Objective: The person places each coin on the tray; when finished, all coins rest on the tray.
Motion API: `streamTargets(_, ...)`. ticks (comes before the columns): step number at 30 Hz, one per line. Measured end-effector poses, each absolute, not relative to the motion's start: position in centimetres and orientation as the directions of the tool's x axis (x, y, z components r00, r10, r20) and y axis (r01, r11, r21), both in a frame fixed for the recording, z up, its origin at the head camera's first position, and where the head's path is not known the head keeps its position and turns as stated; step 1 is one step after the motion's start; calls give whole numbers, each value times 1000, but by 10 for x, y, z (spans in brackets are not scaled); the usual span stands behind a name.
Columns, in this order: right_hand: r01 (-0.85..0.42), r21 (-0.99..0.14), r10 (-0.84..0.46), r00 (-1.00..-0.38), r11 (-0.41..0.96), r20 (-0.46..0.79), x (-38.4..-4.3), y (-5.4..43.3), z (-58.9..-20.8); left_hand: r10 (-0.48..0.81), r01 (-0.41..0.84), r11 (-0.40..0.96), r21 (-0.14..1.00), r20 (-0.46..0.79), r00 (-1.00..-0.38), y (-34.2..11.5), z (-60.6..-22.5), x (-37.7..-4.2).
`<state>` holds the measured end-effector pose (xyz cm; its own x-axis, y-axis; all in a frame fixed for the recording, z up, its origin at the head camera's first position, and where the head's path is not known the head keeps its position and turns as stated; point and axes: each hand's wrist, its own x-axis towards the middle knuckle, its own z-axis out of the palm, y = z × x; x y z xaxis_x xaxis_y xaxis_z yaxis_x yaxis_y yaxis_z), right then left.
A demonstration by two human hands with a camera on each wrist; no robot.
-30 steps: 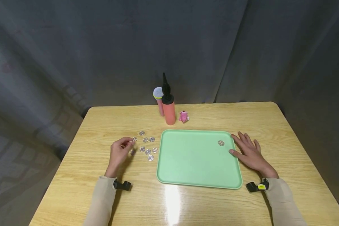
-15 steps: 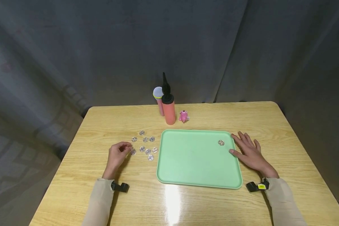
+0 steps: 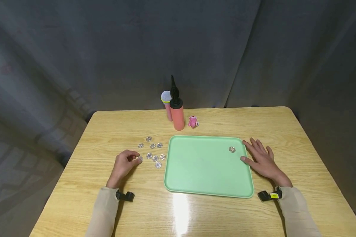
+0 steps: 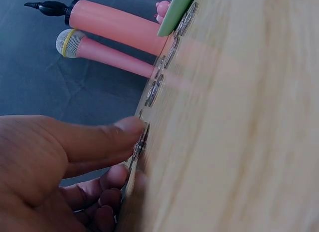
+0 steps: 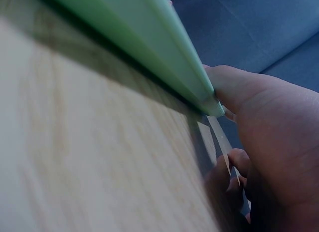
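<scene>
My left hand [image 3: 125, 166] is at the left of the table, its thumb and index finger pinching a shiny silver coin [image 3: 140, 158] at table level. In the left wrist view the fingertips cover part of this coin [image 4: 141, 142]. Several more silver coins [image 3: 155, 158] lie flat between that hand and a pale green tray [image 3: 207, 191]. Inside the tray, near its right end, is a single coin [image 3: 232, 149]. My right hand [image 3: 262, 162] rests at the tray's right edge with fingers spread and thumb on the rim, as the thumb [image 5: 232, 85] in the right wrist view also shows.
Behind the tray stand a red hand pump [image 3: 178, 118] with a black nozzle, a pink toy microphone [image 3: 166, 98] and a small pink figurine [image 3: 193, 122]. A dark curtain [image 3: 130, 59] hangs beyond the wooden table's [image 3: 225, 217] back edge.
My left hand has let go of an upper coin, which lies flat, and moved nearer to me onto the coin below it. The right hand and the tray have stayed still.
</scene>
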<state>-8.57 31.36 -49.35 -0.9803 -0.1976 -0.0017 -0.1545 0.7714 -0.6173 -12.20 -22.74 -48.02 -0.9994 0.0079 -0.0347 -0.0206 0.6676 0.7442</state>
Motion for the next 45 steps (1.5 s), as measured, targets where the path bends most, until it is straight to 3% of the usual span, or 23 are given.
streamTargets(15, -171, -626, -209, -978, 761, 12, -84, 314, -494, 39, 25, 722, 691, -4, -999, -225, -480, -122)
streamTargets(45, -174, -629, -210, -978, 758, 18, -85, 314, -495, 12, -16, 645, 764, -31, -999, -225, -477, -122)
